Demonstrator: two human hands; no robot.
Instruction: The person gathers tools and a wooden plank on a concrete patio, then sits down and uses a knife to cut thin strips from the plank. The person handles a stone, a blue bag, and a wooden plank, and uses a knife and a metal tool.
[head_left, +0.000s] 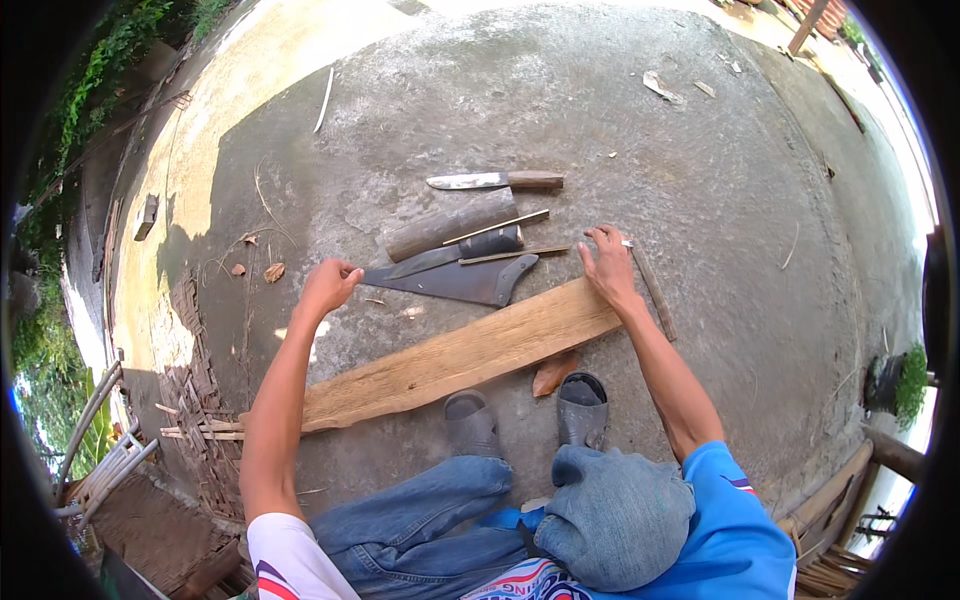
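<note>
On grey concrete (720, 210), a saw (440, 281) stretches crosswise, tip leftward, pinched by left fingers (349, 273); right fingers (603, 238) are loosely parted, seemingly empty.

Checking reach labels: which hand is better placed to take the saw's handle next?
Right, probably: the right hand is nearer the handle, by the plank's right end. The left hand is at the saw's far end, by the blade's narrow tip.

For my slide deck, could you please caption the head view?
Left hand at the tip of a handsaw, right hand by the end of a plank, knife lying beyond.
</note>
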